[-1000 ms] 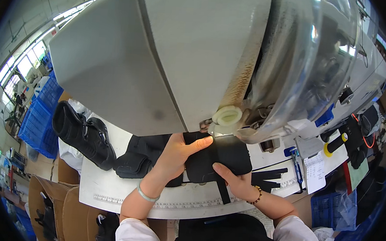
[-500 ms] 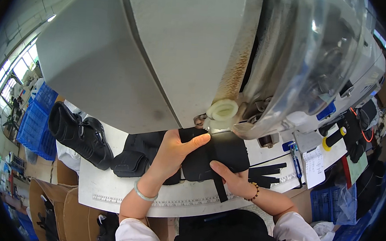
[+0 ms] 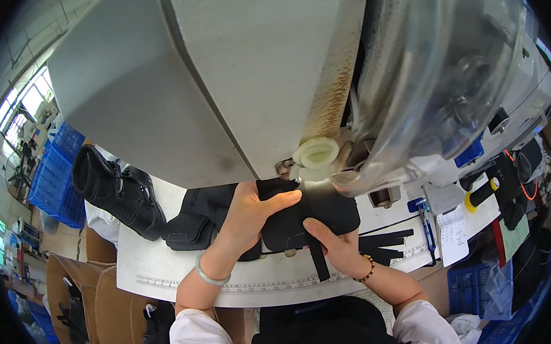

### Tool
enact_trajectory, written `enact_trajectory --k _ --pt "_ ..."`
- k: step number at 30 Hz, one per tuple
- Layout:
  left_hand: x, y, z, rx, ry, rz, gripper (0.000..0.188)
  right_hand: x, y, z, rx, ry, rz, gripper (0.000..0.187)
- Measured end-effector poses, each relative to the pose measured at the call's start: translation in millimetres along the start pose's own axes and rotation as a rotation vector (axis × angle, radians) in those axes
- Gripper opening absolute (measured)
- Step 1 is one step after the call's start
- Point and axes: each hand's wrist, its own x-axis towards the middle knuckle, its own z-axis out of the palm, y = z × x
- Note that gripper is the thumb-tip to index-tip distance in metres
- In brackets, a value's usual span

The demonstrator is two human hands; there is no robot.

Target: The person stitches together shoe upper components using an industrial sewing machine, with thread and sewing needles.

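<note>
Under the head of a large grey sewing machine lies a padded black fabric piece. A narrow black strap runs down across it, and its loose end hangs over the near edge toward me. My left hand is closed on the piece's left side, thumb on top beside the strap. My right hand pinches the near right edge, thumb on top by the strap; fingertips peek out below that edge. The needle area is mostly hidden behind the whitish ring-shaped part and the clear guard.
More folded black pieces and a black boot lie left on the white table. Cut black strips, a blue tool, a paper note and a thread spool are right. Blue crates and cardboard boxes stand around.
The fabric piece and strap have slid slightly farther in under the machine head, with both hands moving along. Fingertips now show below the near edge. The whole view has shifted a little.
</note>
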Motion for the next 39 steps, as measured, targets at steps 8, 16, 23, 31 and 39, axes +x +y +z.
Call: enact_trajectory --k 8,16,23,31,39 --pt "-1.0 5.3 -1.1 0.074 0.002 -0.066 0.032 4.5 -1.2 -1.8 0.005 0.006 0.039 0.010" --pt "-30.7 -10.2 -18.2 1.139 0.281 0.967 0.034 -34.1 -28.6 -26.4 -0.462 -0.174 0.101 0.017" --pt "-41.6 5.8 1.1 0.896 -0.164 0.908 0.036 -29.4 -76.6 7.7 -0.828 -0.190 -0.471 0.018" --pt "-38.9 -4.4 -0.3 0.672 -0.122 0.794 0.029 -23.3 -80.6 13.8 -0.810 -0.141 -0.170 0.011" --pt "-37.1 -3.6 9.7 0.725 -0.082 0.878 0.027 -16.7 -72.4 14.0 -0.864 -0.066 -0.336 0.013"
